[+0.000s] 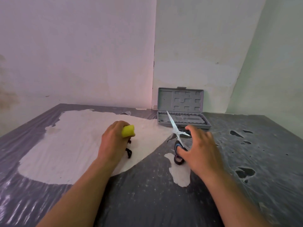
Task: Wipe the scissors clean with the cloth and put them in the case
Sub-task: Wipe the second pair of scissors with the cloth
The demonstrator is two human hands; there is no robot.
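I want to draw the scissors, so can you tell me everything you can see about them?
The scissors have shiny silver metal blades and dark handle loops with blue inside. The blades are slightly open, tips pointing up and away toward the open grey case. They sit tilted over the dark, worn table, handles nearest the person. The right hand grips them at the handles. The left hand does not touch them.

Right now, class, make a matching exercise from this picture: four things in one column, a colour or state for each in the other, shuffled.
Things:
1. cloth
2. scissors
3. case
4. left hand

States:
A. grey, lid open
B. blades open, held at the handles by the right hand
C. yellow
D. grips the cloth

Pairs: 1-C, 2-B, 3-A, 4-D
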